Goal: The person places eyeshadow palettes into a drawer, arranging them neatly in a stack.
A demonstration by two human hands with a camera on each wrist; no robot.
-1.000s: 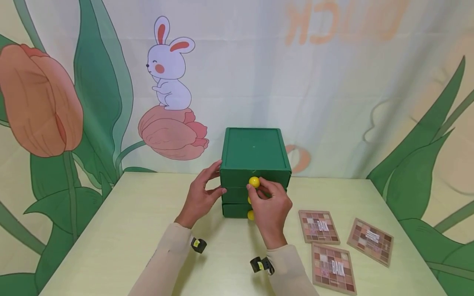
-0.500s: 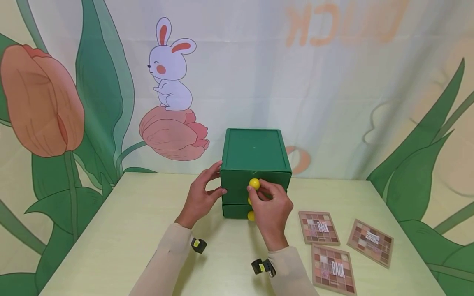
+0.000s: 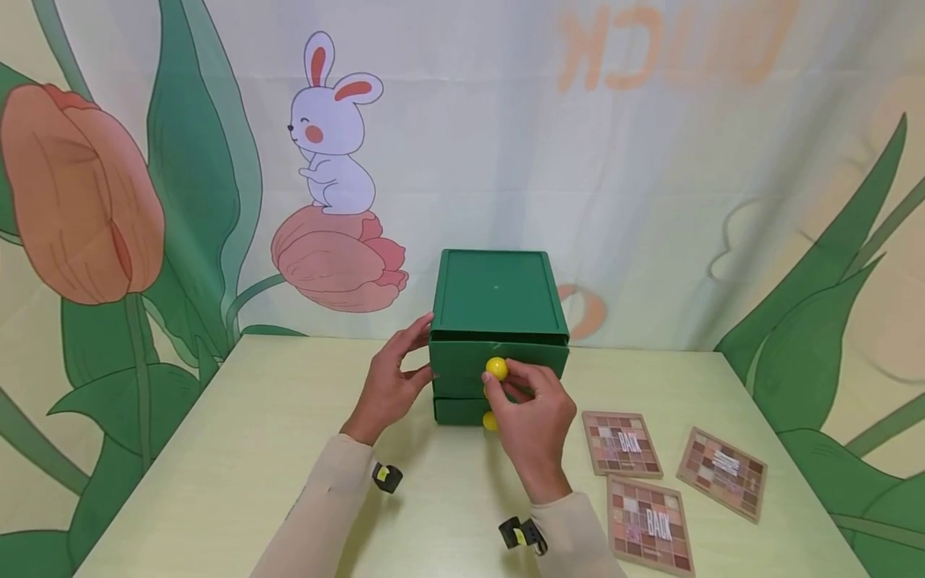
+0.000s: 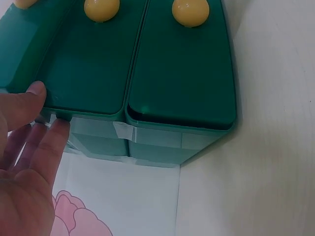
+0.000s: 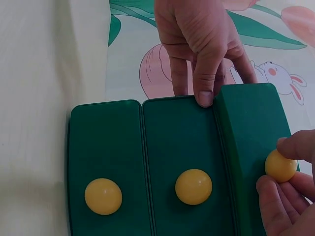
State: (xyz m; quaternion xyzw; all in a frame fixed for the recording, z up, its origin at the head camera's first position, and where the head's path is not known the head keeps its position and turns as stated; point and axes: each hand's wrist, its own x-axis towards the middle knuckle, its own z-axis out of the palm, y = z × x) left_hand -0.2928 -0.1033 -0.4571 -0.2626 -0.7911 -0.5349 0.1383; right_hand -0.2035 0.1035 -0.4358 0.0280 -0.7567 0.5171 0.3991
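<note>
A green three-drawer cabinet with round yellow knobs stands at the back of the table. My right hand pinches the top drawer's yellow knob between thumb and fingertips. The top drawer sticks out a little, and a dark gap shows under the cabinet's top edge. My left hand braces the cabinet's left side: its extended fingers touch the side wall, its thumb lies at the front edge. The middle knob and bottom knob are on drawers that sit pushed in.
Several flat square palettes lie on the table to the right: one with BACK lettering, another like it nearer, and a tilted one. A printed curtain with a rabbit and tulips hangs behind the cabinet.
The top drawer has come out slightly toward me, with the right hand moving back and down on its knob. The left hand stays at the cabinet's side.
</note>
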